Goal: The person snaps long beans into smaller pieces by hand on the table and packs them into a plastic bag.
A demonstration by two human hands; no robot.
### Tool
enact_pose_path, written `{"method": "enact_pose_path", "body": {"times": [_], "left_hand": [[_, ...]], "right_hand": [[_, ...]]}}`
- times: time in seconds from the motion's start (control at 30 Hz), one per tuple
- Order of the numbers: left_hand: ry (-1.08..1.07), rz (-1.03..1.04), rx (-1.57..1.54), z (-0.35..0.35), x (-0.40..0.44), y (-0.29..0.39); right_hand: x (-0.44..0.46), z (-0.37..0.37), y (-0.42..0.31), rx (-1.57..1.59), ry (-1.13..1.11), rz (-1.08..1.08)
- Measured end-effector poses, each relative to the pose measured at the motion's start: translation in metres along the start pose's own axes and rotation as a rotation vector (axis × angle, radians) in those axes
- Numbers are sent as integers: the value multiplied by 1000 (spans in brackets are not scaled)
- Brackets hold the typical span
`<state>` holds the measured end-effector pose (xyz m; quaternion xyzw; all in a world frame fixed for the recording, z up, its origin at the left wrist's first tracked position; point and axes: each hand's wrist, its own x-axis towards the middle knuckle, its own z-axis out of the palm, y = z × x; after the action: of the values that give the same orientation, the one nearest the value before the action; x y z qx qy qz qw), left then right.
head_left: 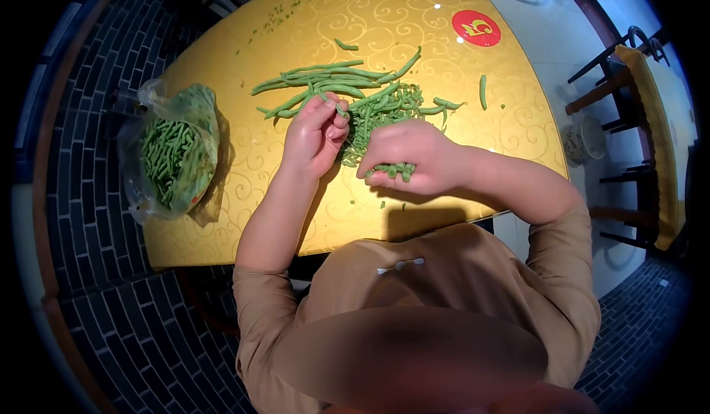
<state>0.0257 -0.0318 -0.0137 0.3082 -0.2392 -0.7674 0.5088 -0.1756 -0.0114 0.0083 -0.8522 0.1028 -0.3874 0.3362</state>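
Observation:
My left hand (318,129) pinches a green bean between thumb and fingers, above the near edge of the long beans. To its right, my right hand (410,157) is closed around several short bean pieces (392,171), whose ends poke out of the fist. Whole long green beans (333,75) lie on the yellow tabletop just beyond my left hand. Beside them a pile of short broken pieces (392,111) is partly covered by my right hand. At the left, an open clear plastic bag (174,155) holds many green beans.
The yellow patterned table (274,214) has a red round sticker (476,28) at its far right. One bean (483,92) lies apart near the right edge. Small green scraps (277,16) are scattered at the back left. Chairs and another table (658,140) stand at the right.

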Motion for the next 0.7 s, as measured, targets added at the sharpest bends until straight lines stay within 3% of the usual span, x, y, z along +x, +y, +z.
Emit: {"method": "enact_pose_path", "body": {"times": [0.1,0.13,0.2,0.37,0.57,0.7], "left_hand": [[-101,13,108,14,-9,3],[-112,13,154,20,-12,-2],[-110,-5,193,26,-18,-10],[-208,-44,359,25,-23,-14],[-149,-28,553,25,-27,-17],[-121,-29,514,23,-26,-19]], "right_hand": [[5,-16,4,656,204,753],[4,-16,17,839,367,756],[4,-24,27,943,484,803],[3,-14,25,942,467,780],[3,-12,23,883,474,755],[3,-8,22,845,481,746]]}}
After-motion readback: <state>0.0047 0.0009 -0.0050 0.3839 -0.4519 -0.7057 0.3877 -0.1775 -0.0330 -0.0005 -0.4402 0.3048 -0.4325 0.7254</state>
